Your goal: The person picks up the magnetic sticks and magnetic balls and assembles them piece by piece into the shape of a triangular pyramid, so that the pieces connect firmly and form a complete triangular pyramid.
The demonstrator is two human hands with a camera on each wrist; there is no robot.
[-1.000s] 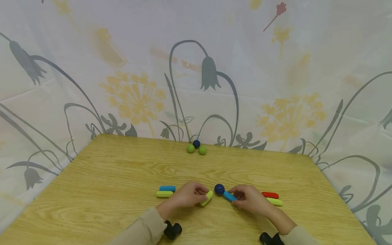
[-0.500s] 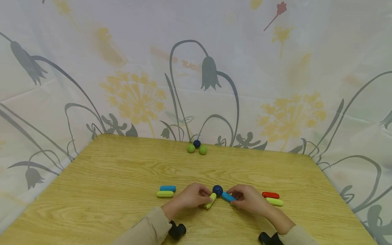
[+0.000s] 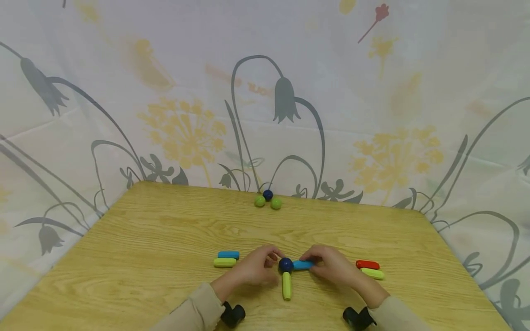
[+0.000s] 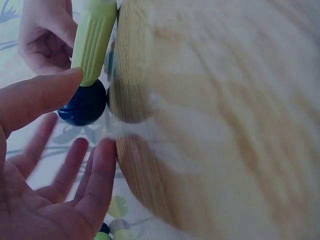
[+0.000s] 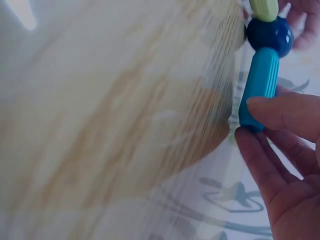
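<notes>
On the table a dark blue ball (image 3: 285,265) joins a yellow-green rod (image 3: 287,286), which points toward the person, and a blue rod (image 3: 302,265), which points right. My right hand (image 3: 333,266) pinches the far end of the blue rod between thumb and fingers, as the right wrist view shows. Just left of the ball, my left hand (image 3: 258,266) is spread with nothing in its grasp. In the left wrist view its thumb lies close to where the yellow-green rod (image 4: 94,45) meets the ball (image 4: 85,104); contact is unclear.
Left of the hands lie a blue rod (image 3: 228,254) and a yellow-green rod (image 3: 225,262). To the right are a red rod (image 3: 367,264) and another yellow-green rod (image 3: 372,274). Two green balls (image 3: 259,201) and a dark blue ball (image 3: 267,195) sit at the table's back edge.
The yellow-green rod has come against the ball and swung to point at the person. My left hand has let go of it. Ball and blue rod have shifted left and turned.
</notes>
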